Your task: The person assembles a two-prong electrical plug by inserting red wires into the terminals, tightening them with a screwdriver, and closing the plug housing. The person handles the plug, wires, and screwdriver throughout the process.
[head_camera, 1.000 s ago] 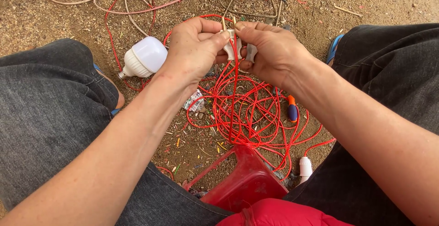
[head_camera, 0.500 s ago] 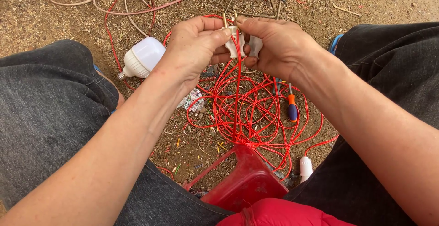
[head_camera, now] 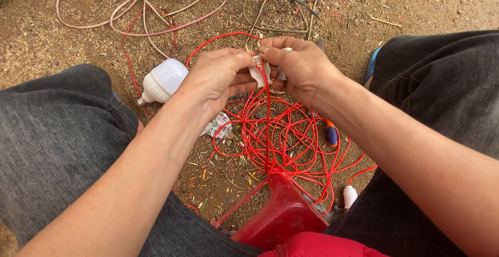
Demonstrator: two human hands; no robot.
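My left hand [head_camera: 221,77] and my right hand [head_camera: 299,67] meet above the dirt ground, both pinching a small white plastic fitting [head_camera: 258,72]. A thin red wire [head_camera: 267,127] runs down from the fitting between my hands to a tangled red coil [head_camera: 286,148] on the ground. Most of the fitting is hidden by my fingers.
A white bulb [head_camera: 163,80] lies on the ground left of my hands. A screwdriver with an orange and blue handle [head_camera: 331,132] lies in the coil. A red plastic stool [head_camera: 280,215] stands between my knees. Pink and grey cables [head_camera: 156,12] loop at the far side.
Both hands have shifted slightly with the fitting, keeping their grip. The red wire still hangs between them.
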